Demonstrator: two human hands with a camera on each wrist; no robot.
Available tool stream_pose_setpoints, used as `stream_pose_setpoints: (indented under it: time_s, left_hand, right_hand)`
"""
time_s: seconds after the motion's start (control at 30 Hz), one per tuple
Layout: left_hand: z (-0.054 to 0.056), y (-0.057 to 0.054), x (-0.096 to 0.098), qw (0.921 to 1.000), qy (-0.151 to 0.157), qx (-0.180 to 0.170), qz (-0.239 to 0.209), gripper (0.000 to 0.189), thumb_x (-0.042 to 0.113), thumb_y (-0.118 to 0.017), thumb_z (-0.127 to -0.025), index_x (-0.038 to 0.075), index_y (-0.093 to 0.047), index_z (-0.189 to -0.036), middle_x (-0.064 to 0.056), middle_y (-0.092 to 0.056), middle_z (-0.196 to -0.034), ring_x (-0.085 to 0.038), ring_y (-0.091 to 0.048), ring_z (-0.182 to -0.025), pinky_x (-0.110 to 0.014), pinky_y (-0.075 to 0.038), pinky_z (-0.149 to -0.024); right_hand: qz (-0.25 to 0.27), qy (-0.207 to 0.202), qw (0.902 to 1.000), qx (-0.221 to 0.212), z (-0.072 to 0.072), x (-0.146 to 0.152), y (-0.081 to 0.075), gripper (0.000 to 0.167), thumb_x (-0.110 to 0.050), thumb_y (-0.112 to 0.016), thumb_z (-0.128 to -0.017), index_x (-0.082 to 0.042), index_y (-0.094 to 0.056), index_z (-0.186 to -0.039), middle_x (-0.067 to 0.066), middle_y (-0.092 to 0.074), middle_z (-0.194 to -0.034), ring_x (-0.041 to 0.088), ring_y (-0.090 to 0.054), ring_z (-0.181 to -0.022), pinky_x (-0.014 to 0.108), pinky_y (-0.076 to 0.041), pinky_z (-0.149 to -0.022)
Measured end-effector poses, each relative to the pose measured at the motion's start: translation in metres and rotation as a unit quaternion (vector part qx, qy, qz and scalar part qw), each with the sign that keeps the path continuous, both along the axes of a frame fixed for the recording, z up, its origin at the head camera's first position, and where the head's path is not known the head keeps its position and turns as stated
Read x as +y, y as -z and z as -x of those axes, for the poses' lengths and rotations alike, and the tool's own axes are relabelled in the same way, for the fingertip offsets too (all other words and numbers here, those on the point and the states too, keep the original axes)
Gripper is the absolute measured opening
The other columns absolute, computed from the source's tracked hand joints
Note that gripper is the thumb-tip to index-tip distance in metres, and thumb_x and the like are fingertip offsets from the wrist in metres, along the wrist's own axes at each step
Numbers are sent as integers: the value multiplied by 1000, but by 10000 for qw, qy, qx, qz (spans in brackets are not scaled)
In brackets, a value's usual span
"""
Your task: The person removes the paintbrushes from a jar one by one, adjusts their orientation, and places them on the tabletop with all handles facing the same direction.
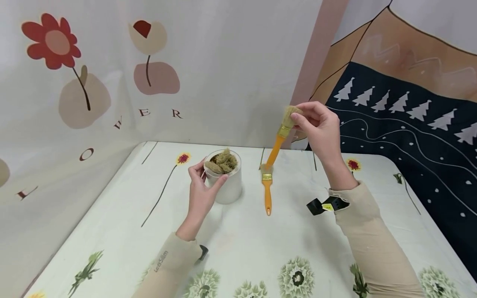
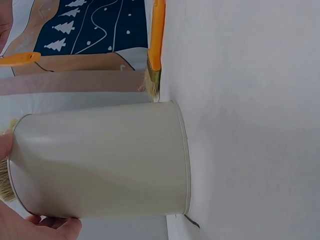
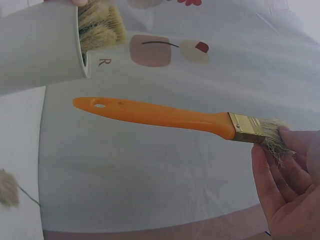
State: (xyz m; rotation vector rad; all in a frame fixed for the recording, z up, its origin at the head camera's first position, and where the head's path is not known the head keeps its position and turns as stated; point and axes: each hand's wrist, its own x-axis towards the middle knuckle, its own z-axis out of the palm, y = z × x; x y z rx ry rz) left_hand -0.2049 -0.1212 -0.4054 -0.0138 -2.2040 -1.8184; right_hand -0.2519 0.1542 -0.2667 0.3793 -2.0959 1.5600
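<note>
My right hand [image 1: 321, 128] pinches a paintbrush [image 3: 165, 116] by its pale bristles, thumb on one side and fingers on the other. Its orange handle hangs downward above the table, below a gold-coloured ferrule. A white cylindrical container [image 1: 230, 188] stands on the table, and my left hand [image 1: 203, 186] grips it near the rim. Several brush heads [image 1: 222, 161] stick up out of its mouth, bristles uppermost; their handles are hidden inside. Another orange-handled paintbrush [image 1: 267, 190] lies on the table to the right of the container, bristles pointing away from me.
The table wears a white cloth [image 1: 238, 231] printed with flowers. Behind it hangs a pale curtain [image 1: 231, 74] with flower pictures, and a dark panel [image 1: 387, 111] with printed trees at the right. A small black device [image 1: 328, 205] is on my right wrist.
</note>
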Motion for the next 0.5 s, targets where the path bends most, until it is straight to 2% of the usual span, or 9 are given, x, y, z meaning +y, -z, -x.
stream_pose_setpoints:
  time_s: [0.37,0.5]
  left_hand:
    - [0,0,-1,9999,41,-82,60,78,25,-76,-90,2,-23,-142,-14,-28,-162,-25,-26,-153,-39,-26,-128]
    - [-1,0,-1,9998,62,-150,71,78,26,-75,-90,3,-22,-143,-13,-26,-163,-26,-24,-153,-40,-26,-129]
  right_hand:
    - [-232,66,9997,-91,2,12,11,28,-15,-68,-94,4,-68,-116,-28,-65,-91,-3,-67,-84,9,-58,-79]
    - [-263,34,9995,-168,2,15,14,28,-14,-68,-94,2,-68,-117,-27,-65,-92,-3,-67,-85,10,-59,-78]
